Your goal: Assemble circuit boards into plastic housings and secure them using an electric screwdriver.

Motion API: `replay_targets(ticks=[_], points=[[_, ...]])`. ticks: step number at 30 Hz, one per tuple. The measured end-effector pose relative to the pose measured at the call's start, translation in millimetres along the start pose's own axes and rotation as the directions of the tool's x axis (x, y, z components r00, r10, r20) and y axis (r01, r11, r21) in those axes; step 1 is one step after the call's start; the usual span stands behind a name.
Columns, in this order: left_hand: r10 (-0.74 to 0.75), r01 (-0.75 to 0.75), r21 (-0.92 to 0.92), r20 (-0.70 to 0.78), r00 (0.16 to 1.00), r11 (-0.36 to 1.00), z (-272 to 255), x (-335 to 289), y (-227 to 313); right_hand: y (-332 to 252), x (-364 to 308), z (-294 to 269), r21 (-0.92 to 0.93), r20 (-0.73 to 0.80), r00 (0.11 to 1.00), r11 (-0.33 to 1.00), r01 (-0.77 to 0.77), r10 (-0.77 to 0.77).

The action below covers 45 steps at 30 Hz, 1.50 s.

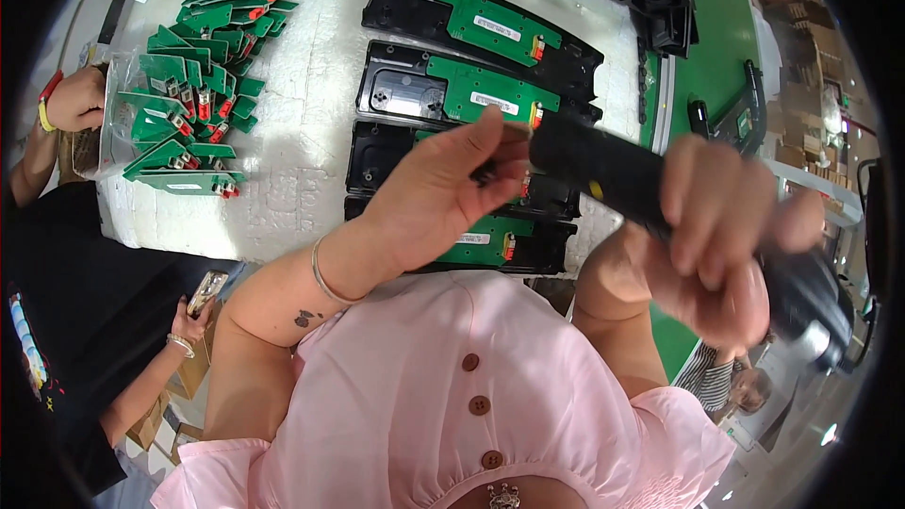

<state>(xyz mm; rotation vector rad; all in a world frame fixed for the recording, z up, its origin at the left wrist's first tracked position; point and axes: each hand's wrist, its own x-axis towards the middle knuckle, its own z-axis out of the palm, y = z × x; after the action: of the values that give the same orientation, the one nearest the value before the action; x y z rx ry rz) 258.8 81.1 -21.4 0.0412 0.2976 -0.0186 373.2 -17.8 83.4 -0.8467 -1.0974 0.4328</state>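
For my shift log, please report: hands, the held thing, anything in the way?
Right hand closed around black tool, motion-blurred. Left hand at its front end, contact unclear. Left hand and tool partly hide black panels.

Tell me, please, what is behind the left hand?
Behind the left hand are parts of black casings and green circuit boards. The hand covers some of them, so whatever lies directly behind it cannot be seen.

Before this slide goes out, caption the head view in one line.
Right hand grips a long black object, left hand by its end, near black panels bearing green circuit boards.
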Motion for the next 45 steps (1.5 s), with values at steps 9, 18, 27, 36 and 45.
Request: replay_targets(ticks=[9,18,27,36,45], points=[[-0.054,0.065,0.329,-0.042,0.998,0.942,1,-15,5,71,13,-17,-0.117,-0.257,0.959,0.981,-0.156,0.121],[-0.024,0.047,0.382,-0.064,0.998,0.923,-2,-19,8,78,19,-11,-0.121,-0.224,0.963,0.976,-0.183,0.153],[0.091,-0.028,0.310,-0.191,0.977,0.950,-6,-14,13,82,25,-11,-0.145,-0.084,0.972,0.962,-0.229,0.219],[0.107,-0.089,0.113,-0.156,0.982,0.990,-12,-5,15,15,23,-6,0.056,0.111,0.993,0.997,-0.057,0.050],[0.069,-0.066,-0.078,0.032,0.997,0.995,-18,-2,6,2,17,4,0.017,0.141,0.988,0.998,-0.057,0.054]])
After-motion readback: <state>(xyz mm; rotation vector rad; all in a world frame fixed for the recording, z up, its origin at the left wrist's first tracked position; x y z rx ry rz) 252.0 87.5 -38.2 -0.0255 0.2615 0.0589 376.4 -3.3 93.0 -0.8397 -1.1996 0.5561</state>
